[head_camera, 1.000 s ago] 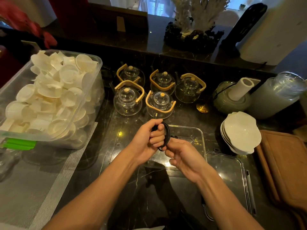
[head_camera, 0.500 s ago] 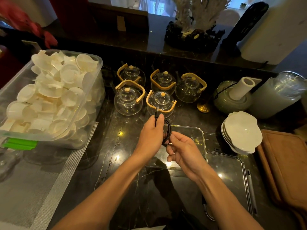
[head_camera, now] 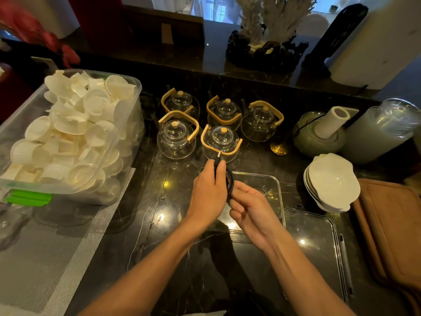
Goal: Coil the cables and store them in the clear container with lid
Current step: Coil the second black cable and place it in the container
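Observation:
A black cable (head_camera: 230, 183) is wound into a small coil between my two hands, above the left edge of the clear container (head_camera: 276, 190). My left hand (head_camera: 209, 192) grips the coil, and the cable's plug end sticks up between its fingers. My right hand (head_camera: 248, 206) pinches the lower side of the coil. The container is shallow and sits open on the dark marble counter. Its clear lid (head_camera: 319, 247) lies flat just to the right of it.
Several glass teapots (head_camera: 221, 142) with wooden handles stand right behind my hands. A big plastic bin of white cups (head_camera: 68, 137) fills the left. Stacked white bowls (head_camera: 332, 181) and a wooden board (head_camera: 391, 229) lie at the right, and a woven mat (head_camera: 57, 247) at the lower left.
My left hand has turned over the coil, so the plug end now points up between its fingers. Both hands have shifted slightly forward, toward the teapots.

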A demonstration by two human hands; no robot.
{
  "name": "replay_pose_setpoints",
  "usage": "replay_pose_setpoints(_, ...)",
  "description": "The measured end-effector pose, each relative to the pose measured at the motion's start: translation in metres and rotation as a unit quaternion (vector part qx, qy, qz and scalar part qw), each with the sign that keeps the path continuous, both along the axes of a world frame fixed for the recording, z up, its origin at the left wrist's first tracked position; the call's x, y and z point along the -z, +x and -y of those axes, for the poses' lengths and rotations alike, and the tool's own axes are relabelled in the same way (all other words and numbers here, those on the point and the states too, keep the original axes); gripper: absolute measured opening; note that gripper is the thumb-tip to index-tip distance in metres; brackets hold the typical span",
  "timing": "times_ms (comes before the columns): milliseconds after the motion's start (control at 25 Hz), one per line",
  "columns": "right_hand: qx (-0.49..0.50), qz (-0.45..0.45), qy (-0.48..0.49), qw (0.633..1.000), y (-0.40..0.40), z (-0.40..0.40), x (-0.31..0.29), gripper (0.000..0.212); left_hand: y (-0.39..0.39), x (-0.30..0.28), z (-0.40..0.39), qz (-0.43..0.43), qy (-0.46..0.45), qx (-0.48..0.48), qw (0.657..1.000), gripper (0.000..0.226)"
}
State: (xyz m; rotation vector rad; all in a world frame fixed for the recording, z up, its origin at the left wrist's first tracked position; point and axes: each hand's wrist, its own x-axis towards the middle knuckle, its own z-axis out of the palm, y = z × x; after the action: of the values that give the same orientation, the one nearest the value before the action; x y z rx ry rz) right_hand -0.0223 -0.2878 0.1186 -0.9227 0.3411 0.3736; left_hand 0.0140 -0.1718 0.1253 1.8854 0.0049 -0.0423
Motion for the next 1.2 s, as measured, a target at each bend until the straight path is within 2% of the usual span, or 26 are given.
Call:
replay_pose_setpoints(200, 0.024, 0.043, -0.026, 0.998, -0.003, -0.002, -0.001, 0.027, 0.01, 0.008, -0.003, -0.195, -0.07, 0.016, 0.978, 0.034)
replay_pose_setpoints(280, 0.022, 0.057, -0.045, 0.997, -0.003, -0.003, -0.003, 0.023, 0.008, 0.009, -0.001, -0.236, -0.088, 0.018, 0.968, 0.034)
replay_pose_setpoints(360, 0.012, 0.058, -0.082, 0.995, -0.002, -0.007, -0.003, 0.021, 0.003, 0.011, 0.002, -0.194, -0.103, -0.007, 0.976, 0.035)
replay_pose_setpoints(480, 0.031, 0.042, -0.092, 0.994, 0.0, -0.01, 0.001, 0.017, 0.0, 0.016, 0.003, -0.103, -0.059, -0.023, 0.993, 0.034)
replay_pose_setpoints(560, 0.053, 0.041, -0.107, 0.992, 0.001, -0.01, 0.003, 0.029, 0.0, 0.018, 0.002, -0.104, -0.033, -0.003, 0.994, 0.031)
replay_pose_setpoints(640, 0.058, 0.069, -0.163, 0.982, 0.001, -0.009, 0.002, 0.032, 0.0, 0.018, 0.001, -0.121, -0.013, 0.025, 0.992, 0.029)
replay_pose_setpoints(760, 0.029, 0.119, -0.25, 0.96, -0.002, -0.006, -0.001, 0.027, 0.0, 0.02, -0.002, -0.135, 0.011, 0.062, 0.989, 0.027)
replay_pose_setpoints(920, 0.017, 0.108, -0.313, 0.944, -0.001, -0.007, 0.001, 0.019, 0.0, 0.02, -0.006, -0.124, 0.017, 0.073, 0.989, 0.027)
replay_pose_setpoints(1000, 0.022, 0.133, -0.39, 0.911, 0.003, -0.005, 0.004, 0.021, 0.001, 0.027, -0.008, -0.116, 0.031, 0.056, 0.991, 0.026)
replay_pose_setpoints(1080, 0.013, 0.174, -0.449, 0.876, 0.004, -0.002, 0.005, 0.024, 0.001, 0.033, -0.01, -0.108, 0.066, 0.042, 0.991, 0.026)
replay_pose_setpoints(1200, -0.012, 0.202, -0.435, 0.877, 0.001, -0.007, 0.0, 0.03, 0.001, 0.04, -0.015, -0.108, 0.164, 0.079, 0.977, 0.021)
